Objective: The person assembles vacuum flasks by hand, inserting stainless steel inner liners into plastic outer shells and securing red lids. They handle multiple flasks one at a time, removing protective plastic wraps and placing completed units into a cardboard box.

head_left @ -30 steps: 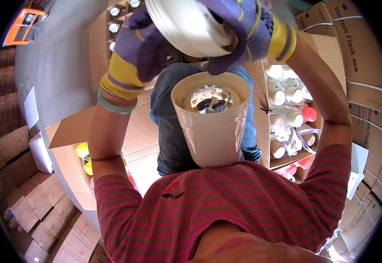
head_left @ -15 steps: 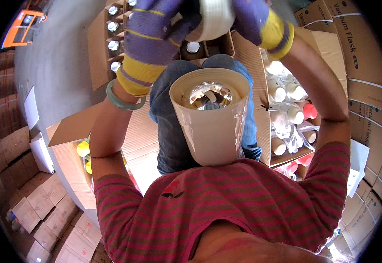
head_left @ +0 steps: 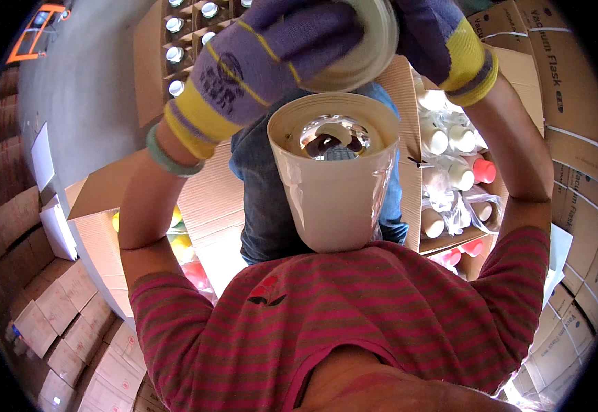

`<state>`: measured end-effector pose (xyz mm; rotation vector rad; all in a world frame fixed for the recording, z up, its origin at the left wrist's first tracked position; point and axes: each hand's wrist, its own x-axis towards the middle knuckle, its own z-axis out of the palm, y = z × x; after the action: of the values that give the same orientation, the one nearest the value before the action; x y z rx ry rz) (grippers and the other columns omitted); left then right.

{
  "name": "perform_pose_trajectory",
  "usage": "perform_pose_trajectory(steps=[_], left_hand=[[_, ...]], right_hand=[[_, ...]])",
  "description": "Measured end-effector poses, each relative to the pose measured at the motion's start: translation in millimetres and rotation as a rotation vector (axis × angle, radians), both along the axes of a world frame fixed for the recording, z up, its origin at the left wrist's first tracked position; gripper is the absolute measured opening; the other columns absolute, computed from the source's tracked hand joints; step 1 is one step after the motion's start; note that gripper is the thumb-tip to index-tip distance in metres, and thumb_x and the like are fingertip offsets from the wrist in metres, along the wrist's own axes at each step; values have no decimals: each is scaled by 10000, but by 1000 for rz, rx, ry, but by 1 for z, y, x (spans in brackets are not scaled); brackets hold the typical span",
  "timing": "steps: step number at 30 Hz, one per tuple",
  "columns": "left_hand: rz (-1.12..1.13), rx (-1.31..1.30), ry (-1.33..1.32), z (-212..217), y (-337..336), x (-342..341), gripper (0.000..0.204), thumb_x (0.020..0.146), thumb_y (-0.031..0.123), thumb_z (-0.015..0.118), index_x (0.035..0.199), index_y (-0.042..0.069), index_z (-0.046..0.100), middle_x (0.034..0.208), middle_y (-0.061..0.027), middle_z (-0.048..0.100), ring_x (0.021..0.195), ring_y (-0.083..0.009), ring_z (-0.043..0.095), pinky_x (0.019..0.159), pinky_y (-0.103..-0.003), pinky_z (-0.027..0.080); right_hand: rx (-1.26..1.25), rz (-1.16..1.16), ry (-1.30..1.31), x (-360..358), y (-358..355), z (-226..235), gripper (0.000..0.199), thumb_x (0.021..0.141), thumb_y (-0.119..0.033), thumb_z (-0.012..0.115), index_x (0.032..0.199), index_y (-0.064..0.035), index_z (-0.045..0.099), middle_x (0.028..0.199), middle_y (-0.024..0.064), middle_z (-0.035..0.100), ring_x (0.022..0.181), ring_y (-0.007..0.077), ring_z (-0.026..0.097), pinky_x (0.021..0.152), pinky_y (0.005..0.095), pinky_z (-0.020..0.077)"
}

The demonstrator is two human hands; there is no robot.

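A cream vacuum flask body (head_left: pixel 336 199) is propped on my lap against my striped shirt, its wide open end toward the top of the view. The shiny silver glass liner (head_left: pixel 333 136) shows inside it. Just beyond that rim, my gloved left hand (head_left: pixel 281 51) is closed around a round, cream plastic piece (head_left: pixel 364 58), like a shallow cup, tilted with its circular rim to the right. My gloved right hand (head_left: pixel 436 51) is curled at that rim's right side; its fingertips are partly hidden and cut by the top edge.
An open carton with white-capped bottles (head_left: pixel 174 55) stands at the far left. Right of my lap, another carton holds wrapped flasks (head_left: pixel 460 141) with cream and red tops. Stacked cartons (head_left: pixel 567 103) line the right side. An orange metal frame (head_left: pixel 34 34) stands at far left.
Both hands have come slightly nearer to me. The plastic piece has moved right and down and turned, showing its round rim. The flask body has shifted slightly up.
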<state>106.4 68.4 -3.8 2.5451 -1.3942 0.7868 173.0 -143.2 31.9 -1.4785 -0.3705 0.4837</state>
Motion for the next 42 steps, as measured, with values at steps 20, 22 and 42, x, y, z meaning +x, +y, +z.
perform_pose_trajectory(steps=[20,22,42], left_hand=[[-247,-1002,1149,-68,9,-43,682,1011,526,273,1210,-35,607,1277,-213,561,1228,-332,509,1073,-413,359],[-326,-1027,1031,-73,7,-41,552,1035,395,287,1188,-20,619,1240,-197,580,1180,-318,541,1038,-399,396],[194,-883,571,-38,9,-56,396,858,42,638,1232,-53,552,1281,-220,577,1195,-344,557,998,-392,452]], right_hand=[[-59,793,-703,-19,-48,-31,557,725,-194,774,1226,0,627,1271,168,607,1244,360,523,1038,441,425],[-36,792,-689,-20,-48,-33,551,734,-206,767,1224,5,626,1272,173,606,1244,362,522,1038,442,424],[-174,157,-479,-72,-45,-51,449,1024,-304,340,1241,20,564,1236,159,615,1164,274,574,1065,409,385]])
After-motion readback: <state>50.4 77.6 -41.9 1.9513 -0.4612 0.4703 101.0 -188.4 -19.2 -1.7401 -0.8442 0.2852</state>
